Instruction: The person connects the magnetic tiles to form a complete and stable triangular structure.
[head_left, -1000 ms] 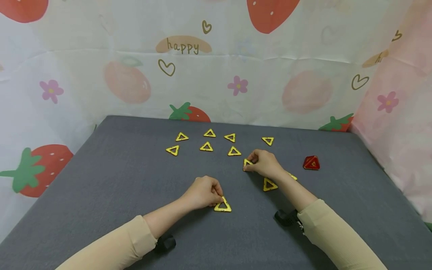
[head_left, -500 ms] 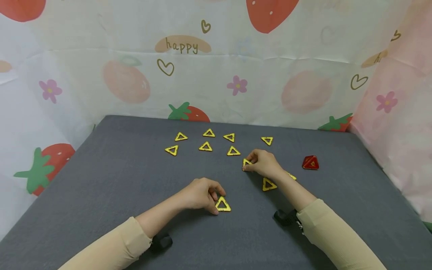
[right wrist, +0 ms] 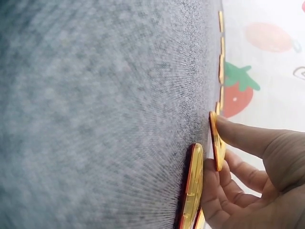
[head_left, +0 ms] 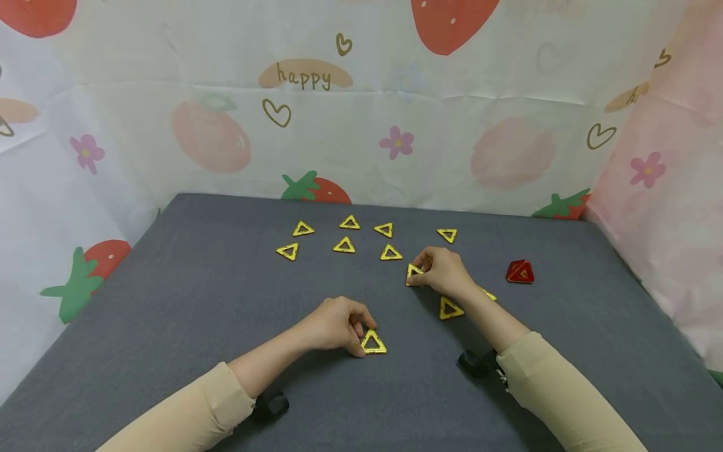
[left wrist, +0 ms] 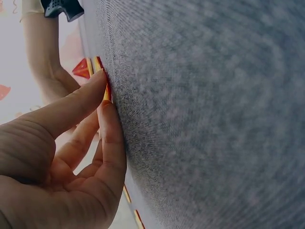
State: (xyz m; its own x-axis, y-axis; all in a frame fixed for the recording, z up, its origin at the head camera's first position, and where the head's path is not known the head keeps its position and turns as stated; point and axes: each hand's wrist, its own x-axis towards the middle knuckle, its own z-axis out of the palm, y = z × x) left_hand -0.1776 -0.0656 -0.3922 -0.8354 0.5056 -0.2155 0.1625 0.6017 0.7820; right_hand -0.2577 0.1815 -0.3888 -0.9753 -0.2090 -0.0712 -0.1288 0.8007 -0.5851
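A yellow triangular magnetic tile (head_left: 374, 351) with a hollow middle lies on the grey cloth at centre front. My left hand (head_left: 334, 328) holds it along its left side, index finger at the top corner and thumb at the lower left one. Farther back and to the right, my right hand (head_left: 444, 274) pinches a second triangular tile (right wrist: 217, 143) between thumb and fingers, tilted slightly off the cloth in the right wrist view. Just in front of that hand lies another triangular tile (head_left: 451, 316), and one more (head_left: 489, 295) is partly hidden behind the right forearm.
Several yellow triangular tiles, such as this far-left tile (head_left: 288, 252) and this back-right tile (head_left: 447, 235), are spread over the back of the table (head_left: 226, 282). A red pyramid-like piece (head_left: 519, 272) stands at right. Behind the table hangs a printed curtain (head_left: 361, 157).
My left hand has spread its thumb and index finger along the left side of its tile, the thumb shifting down to the lower corner. The right hand stays in place with its tile.
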